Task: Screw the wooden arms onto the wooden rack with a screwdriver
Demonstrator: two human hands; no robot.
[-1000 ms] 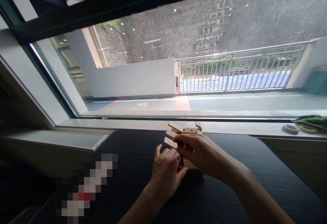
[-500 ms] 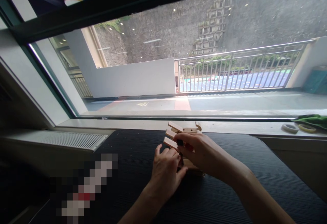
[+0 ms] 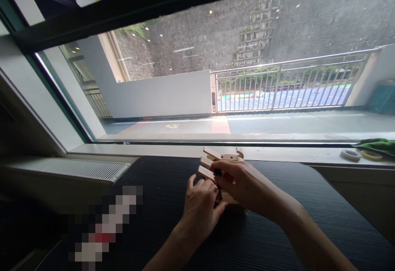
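Observation:
A light wooden assembly [image 3: 207, 174] of slats and small blocks stands on the black table, partly covered by my hands. Its upper block [image 3: 228, 157] shows dark holes, and a curved piece rises at its far right. My right hand [image 3: 239, 180] is closed around a black-and-red handle, apparently a screwdriver [image 3: 217, 172], pointing down toward the wood. Close by on the left, my left hand [image 3: 200, 199] is bent around the lower front of the assembly, its thumb by the wooden base [image 3: 233, 199]. The tool's tip is hidden behind my fingers.
Beyond the black table [image 3: 166, 221] runs a white window sill [image 3: 277, 155] under a large window. Two tape rolls, one white [image 3: 351, 155] and one yellowish [image 3: 370, 155], lie on the sill beside a green cloth [image 3: 378, 145]. A vented white panel [image 3: 86, 170] is at left.
Almost nothing differs. Both hands stay at the wooden assembly, and the handle in my right hand appears turned very slightly.

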